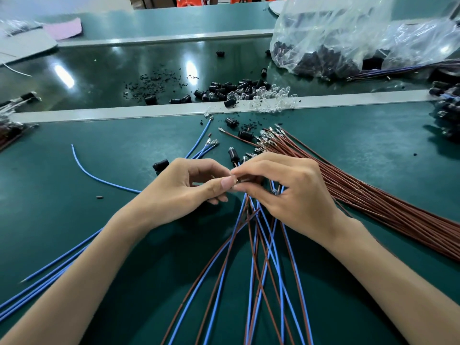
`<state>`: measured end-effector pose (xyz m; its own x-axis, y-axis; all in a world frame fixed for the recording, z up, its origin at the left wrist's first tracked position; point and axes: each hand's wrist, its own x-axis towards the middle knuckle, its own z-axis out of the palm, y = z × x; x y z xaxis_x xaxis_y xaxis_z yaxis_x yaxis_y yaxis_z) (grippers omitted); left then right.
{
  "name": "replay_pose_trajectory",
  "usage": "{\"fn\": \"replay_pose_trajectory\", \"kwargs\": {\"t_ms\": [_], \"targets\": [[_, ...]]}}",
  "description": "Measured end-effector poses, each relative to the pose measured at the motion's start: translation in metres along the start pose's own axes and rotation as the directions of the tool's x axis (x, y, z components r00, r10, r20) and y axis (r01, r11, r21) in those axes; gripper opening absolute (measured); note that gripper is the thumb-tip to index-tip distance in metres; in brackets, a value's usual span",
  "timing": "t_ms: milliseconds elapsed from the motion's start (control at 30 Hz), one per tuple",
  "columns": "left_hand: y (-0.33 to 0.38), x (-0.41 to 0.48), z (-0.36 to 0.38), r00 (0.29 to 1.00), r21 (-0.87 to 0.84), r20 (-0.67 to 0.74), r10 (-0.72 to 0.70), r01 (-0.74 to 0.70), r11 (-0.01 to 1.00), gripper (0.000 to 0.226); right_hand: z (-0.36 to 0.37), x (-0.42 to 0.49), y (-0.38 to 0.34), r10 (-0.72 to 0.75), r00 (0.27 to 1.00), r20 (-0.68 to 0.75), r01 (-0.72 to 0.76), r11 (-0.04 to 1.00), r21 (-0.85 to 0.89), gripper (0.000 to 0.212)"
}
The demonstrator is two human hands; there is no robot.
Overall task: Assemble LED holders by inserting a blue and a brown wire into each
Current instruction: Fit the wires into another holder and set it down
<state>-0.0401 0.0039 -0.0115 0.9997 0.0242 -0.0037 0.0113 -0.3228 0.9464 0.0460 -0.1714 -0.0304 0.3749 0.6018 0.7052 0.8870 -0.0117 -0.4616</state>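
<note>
My left hand and my right hand meet fingertip to fingertip above the green table. Between thumb and fingers they pinch a small part where a wire end enters it; the part itself is mostly hidden. My right hand also grips a bunch of blue and brown wires that fan out towards me, with black LED holders sticking up behind its fingers. Loose blue wires lie to the left. A thick bundle of brown wires lies to the right.
Black holders and clear LEDs are heaped on the darker conveyor strip beyond a grey rail. A clear plastic bag of parts sits at the back right. Finished assemblies lie at the right edge, more at the left edge.
</note>
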Motion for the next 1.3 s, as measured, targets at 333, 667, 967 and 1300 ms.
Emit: {"fn": "replay_pose_trajectory", "kwargs": {"t_ms": [333, 667, 967, 1300], "targets": [[-0.004, -0.003, -0.02, 0.994, 0.416, -0.032, 0.105, -0.082, 0.906, 0.03, -0.009, 0.003, 0.003, 0.107, 0.993, -0.044, -0.104, 0.993, 0.052, 0.013], [-0.019, 0.002, 0.007, 0.892, 0.485, -0.126, 0.433, -0.326, 0.812, 0.026, -0.008, 0.002, 0.001, 0.186, 0.982, -0.039, -0.18, 0.975, 0.131, 0.014], [-0.03, -0.008, 0.008, 0.73, 0.712, -0.151, 0.667, -0.388, 0.585, 0.017, 0.0, 0.0, -0.001, 0.238, 0.971, -0.007, -0.225, 0.929, 0.295, 0.018], [-0.021, -0.012, 0.01, 0.798, 0.697, -0.139, 0.587, -0.342, 0.63, 0.036, -0.002, 0.0, -0.006, 0.201, 0.979, -0.039, -0.186, 0.953, 0.24, 0.015]]}}
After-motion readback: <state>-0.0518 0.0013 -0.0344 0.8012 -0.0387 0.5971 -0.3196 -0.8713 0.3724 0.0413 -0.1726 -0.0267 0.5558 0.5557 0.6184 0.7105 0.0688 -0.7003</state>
